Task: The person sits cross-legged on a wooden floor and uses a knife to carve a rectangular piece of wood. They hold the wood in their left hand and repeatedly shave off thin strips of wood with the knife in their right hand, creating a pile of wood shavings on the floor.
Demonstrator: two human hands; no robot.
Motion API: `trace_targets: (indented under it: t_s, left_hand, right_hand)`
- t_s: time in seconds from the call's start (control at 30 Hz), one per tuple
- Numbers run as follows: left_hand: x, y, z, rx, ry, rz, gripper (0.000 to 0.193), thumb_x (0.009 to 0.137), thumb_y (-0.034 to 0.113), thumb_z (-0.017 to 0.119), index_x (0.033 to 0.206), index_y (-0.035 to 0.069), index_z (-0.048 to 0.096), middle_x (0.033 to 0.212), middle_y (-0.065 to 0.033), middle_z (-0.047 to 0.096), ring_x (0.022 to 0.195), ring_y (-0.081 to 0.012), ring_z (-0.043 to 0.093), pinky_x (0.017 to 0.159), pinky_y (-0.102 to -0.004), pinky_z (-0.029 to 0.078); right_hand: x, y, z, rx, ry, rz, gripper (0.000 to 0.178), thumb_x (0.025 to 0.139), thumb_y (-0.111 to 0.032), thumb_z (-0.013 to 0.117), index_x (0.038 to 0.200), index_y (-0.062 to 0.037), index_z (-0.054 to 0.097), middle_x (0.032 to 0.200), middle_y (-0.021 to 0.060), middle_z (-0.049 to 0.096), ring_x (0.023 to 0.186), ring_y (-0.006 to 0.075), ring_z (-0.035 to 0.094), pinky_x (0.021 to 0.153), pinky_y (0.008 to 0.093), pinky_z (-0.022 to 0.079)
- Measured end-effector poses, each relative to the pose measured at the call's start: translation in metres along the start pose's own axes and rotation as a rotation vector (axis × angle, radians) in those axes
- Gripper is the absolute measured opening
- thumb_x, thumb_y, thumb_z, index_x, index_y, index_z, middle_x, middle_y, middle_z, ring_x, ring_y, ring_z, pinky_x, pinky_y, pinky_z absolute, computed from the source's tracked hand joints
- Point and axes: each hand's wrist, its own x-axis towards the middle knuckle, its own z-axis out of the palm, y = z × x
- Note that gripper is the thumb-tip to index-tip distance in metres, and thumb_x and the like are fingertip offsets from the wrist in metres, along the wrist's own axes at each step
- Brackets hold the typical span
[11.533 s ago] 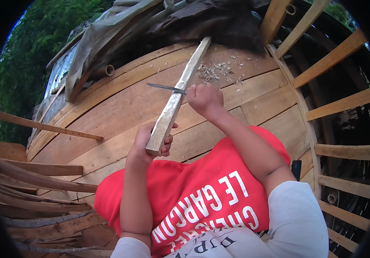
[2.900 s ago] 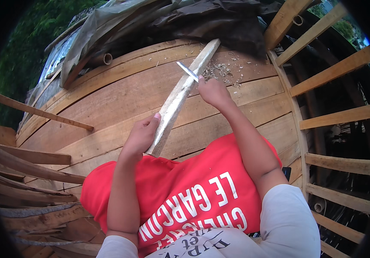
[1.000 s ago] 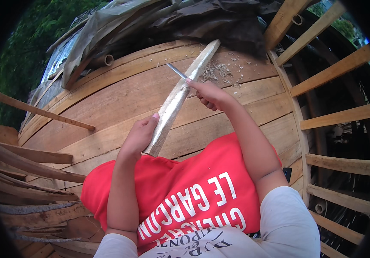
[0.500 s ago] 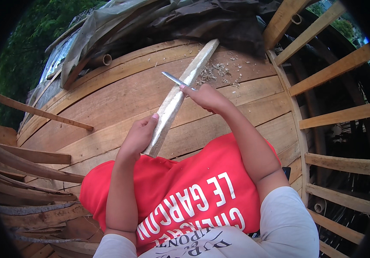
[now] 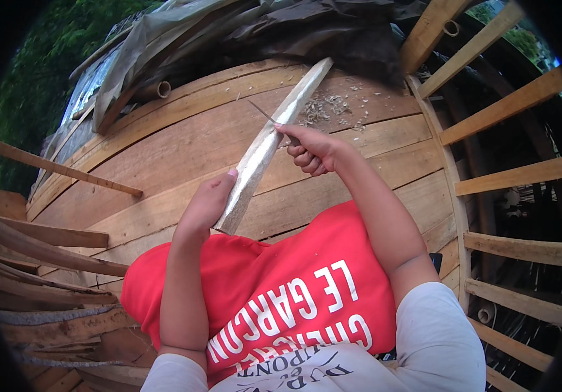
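A long strip of pale wood slants from near my lap up to the far right, its upper face freshly shaved and bright. My left hand is closed around its near end, with the thumb along the edge. In my right hand is a knife, its handle mostly hidden by the fingers. The thin blade crosses the strip at mid-length and points to the far left, edge-on to view. My right thumb lies at the blade's base, by the wood.
Curled wood shavings lie on the plank floor beyond my right hand. Wooden railing slats line the right side. Dark plastic sheeting hangs at the far edge. Loose boards are stacked at left, and red cloth covers my lap.
My right hand has turned, so the blade now shows edge-on instead of its flat side. The wood strip has rolled slightly, showing more of its shaved face.
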Motion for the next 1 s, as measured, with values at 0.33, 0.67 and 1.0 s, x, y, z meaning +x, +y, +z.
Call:
trace_targets:
  t_s: [0.33, 0.67, 1.0]
  left_hand:
    - [0.005, -0.003, -0.002, -0.022, 0.018, -0.014, 0.045, 0.103, 0.045, 0.048, 0.098, 0.005, 0.067, 0.082, 0.0021, 0.058, 0.074, -0.0073, 0.048, 0.069, -0.0263, 0.041]
    - [0.005, -0.001, 0.003, -0.044, 0.004, 0.018, 0.045, 0.103, 0.046, 0.048, 0.092, 0.006, 0.066, 0.078, 0.0023, 0.058, 0.071, -0.007, 0.047, 0.068, -0.0268, 0.042]
    - [0.004, -0.001, 0.004, -0.036, 0.002, 0.02, 0.044, 0.103, 0.045, 0.048, 0.092, 0.007, 0.066, 0.079, 0.0032, 0.057, 0.072, -0.0067, 0.047, 0.069, -0.0266, 0.042]
  right_hand:
    - [-0.031, -0.012, 0.003, 0.052, -0.278, -0.137, 0.066, 0.091, -0.072, 0.046, 0.055, -0.0218, 0.024, 0.046, -0.0097, 0.02, 0.037, 0.0027, 0.011, 0.032, 0.0204, 0.008]
    - [-0.027, -0.007, -0.055, 0.046, 0.719, -0.359, 0.066, 0.082, -0.073, 0.062, 0.057, -0.0185, 0.034, 0.048, -0.0074, 0.028, 0.037, 0.0056, 0.023, 0.037, 0.0248, 0.015]
    - [-0.017, -0.012, -0.078, 0.059, 0.905, -0.529, 0.058, 0.084, -0.056, 0.073, 0.06, -0.0151, 0.039, 0.05, -0.0044, 0.039, 0.037, 0.0073, 0.033, 0.035, 0.0271, 0.021]
